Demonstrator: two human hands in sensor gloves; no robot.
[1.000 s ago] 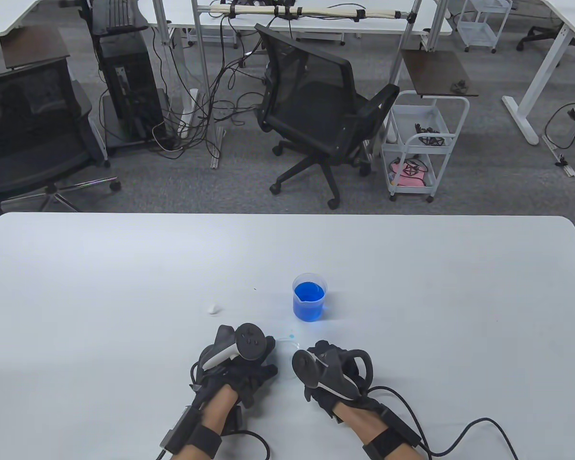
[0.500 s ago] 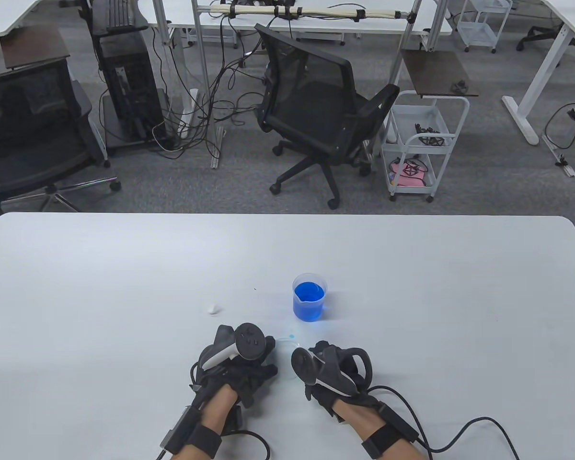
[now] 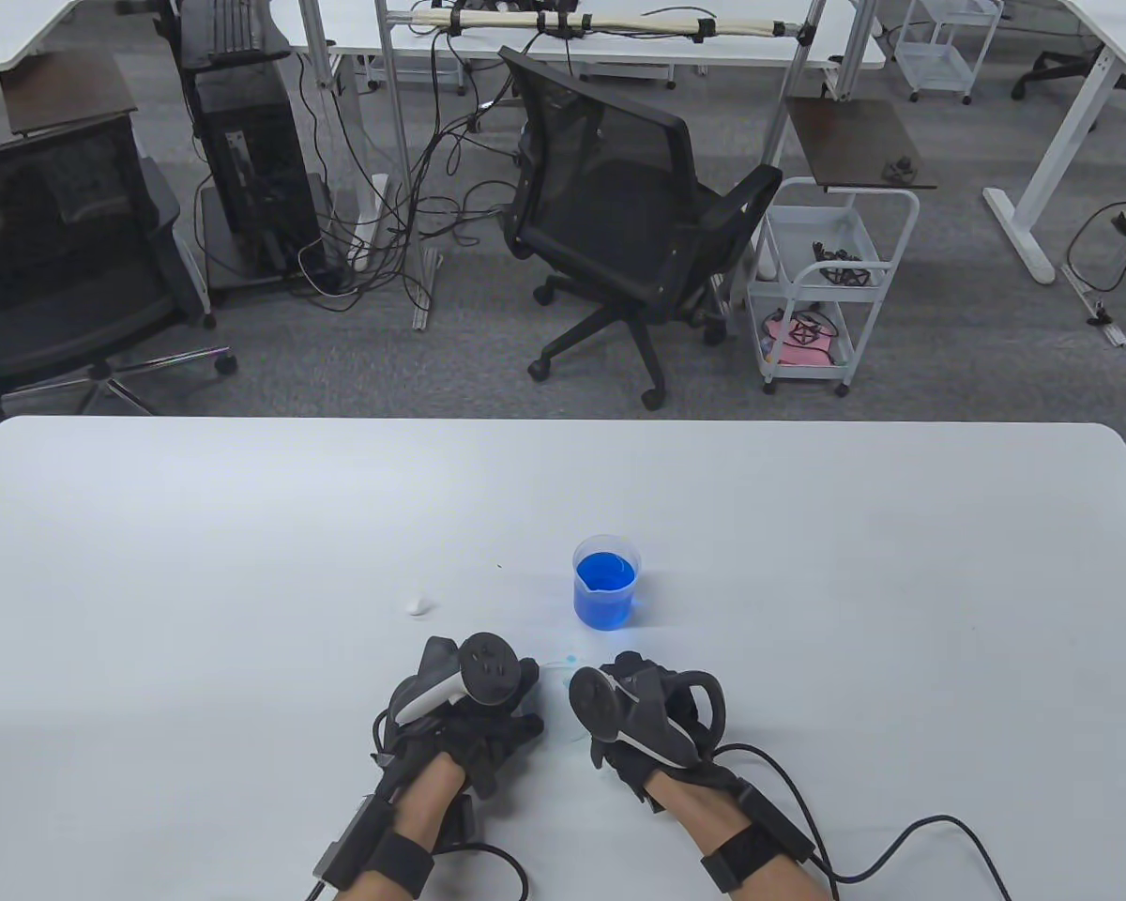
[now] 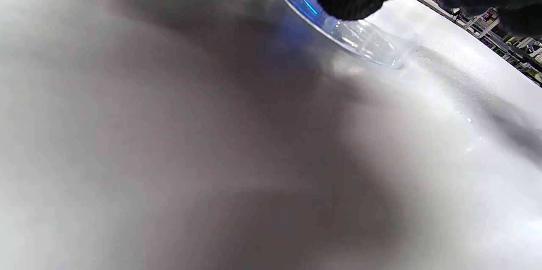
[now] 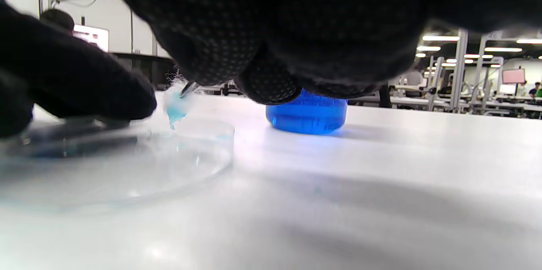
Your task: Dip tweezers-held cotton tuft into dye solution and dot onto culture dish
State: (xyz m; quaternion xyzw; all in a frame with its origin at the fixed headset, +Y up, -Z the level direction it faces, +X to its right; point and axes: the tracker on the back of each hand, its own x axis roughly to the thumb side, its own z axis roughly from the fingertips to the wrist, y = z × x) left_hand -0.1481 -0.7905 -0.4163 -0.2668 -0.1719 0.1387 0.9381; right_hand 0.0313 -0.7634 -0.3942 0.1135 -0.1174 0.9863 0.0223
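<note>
We see right hand [image 3: 652, 718] pinching tweezers [image 5: 189, 88]; blue-stained cotton tuft [image 5: 175, 107] at tip, just above rim of clear culture dish [image 5: 139, 155]. Left hand [image 3: 469, 709] fingers [image 5: 84, 88] rest on dish's left side; grip unclear. Beaker of blue dye [image 3: 606, 582] stands just beyond on white table [image 3: 244, 526]

Both hands, the left hand [image 3: 469, 718] and the right hand [image 3: 643, 718], wear black gloves with a fine dotted weave. Between them sits a clear culture dish [image 5: 127, 164] with faint blue smears. Above it, a cotton tuft [image 5: 175, 107] is stained light turquoise. Beyond the hands, a clear beaker [image 3: 606, 581] holds vivid blue dye solution [image 3: 605, 571]. The tabletop [image 3: 244, 526] is plain white.
</note>
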